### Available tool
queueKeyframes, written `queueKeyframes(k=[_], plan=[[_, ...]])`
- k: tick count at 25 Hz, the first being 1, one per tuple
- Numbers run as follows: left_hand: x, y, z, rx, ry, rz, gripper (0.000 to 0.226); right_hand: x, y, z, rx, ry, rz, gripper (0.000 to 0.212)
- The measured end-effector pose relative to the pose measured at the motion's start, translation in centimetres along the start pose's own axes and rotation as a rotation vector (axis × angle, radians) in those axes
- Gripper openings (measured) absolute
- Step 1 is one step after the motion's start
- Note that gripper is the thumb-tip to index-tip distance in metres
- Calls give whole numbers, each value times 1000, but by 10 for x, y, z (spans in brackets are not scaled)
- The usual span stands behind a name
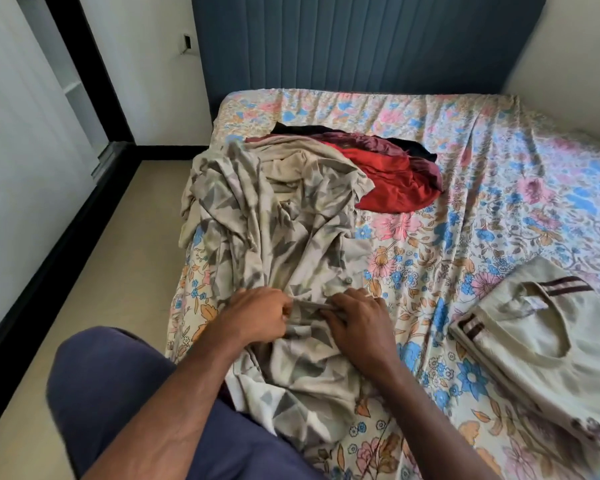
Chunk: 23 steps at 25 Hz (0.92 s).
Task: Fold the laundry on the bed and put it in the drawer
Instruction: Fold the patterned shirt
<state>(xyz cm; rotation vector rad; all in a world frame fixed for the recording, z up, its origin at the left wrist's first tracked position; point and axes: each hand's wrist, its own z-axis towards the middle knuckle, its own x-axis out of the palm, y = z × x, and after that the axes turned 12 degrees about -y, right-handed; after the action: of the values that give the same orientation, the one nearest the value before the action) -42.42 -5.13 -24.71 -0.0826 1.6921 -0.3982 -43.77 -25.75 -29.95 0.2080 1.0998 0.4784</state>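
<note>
Flowery sheets cover the bed (482,188), w/ pink, blue & orange flowers all over. Behind it stands a blue padded headboard (361,43), and white walls are on both sides. On the left is a tan floor (94,271) w/ a black strip along the wall.

Near the top of the bed sits a pile of clothes not folded yet: a red top (392,185), a dark purple-red one (371,142) & something black (413,148) at the back. A tan cloth (291,161) lies next to the red one.

A big tan shirt w/ gray leaf shapes (284,230) is spread in a messy way from the pile down to the person. It has a small button near the middle. Left hand (260,315) is curled & pinches a fold of this shirt. Right hand (357,320) grips the same fold from the other side, fingers bent over it. Both hands are close together, just apart.

On the right side of the bed lies a cream shirt w/ dark stripes (541,344), already folded flat, well apart from the hands.

Person's blue shorts (111,382) show at the bottom left.
</note>
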Motion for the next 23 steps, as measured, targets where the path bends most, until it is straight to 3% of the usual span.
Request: queueKeyframes(k=[3,6,8,9,10,14,19,23], plan=[[-4,0,-23,-63,39,-8,17,-17,3,-18,8,17,133,18],[-10,-17,-14,76,-238,-24,21,-30,4,-5,10,-12,-3,22],[-14,-36,5,144,-439,-333,9,-32,6,7,-39,-88,-80,21],[-12,-44,15,118,-459,-490,7,-30,6,9,-52,-114,-63,22],[-6,-47,23,81,-434,-577,10,-25,6,9,-52,-128,-9,23],[36,-30,28,-32,-250,-564,22,-1,-8,-10,-8,-149,218,22],[45,-29,29,12,-387,-500,16,1,-6,-8,76,-240,321,17],[52,-32,29,4,-415,-459,4,3,-5,-3,120,-197,283,18]])
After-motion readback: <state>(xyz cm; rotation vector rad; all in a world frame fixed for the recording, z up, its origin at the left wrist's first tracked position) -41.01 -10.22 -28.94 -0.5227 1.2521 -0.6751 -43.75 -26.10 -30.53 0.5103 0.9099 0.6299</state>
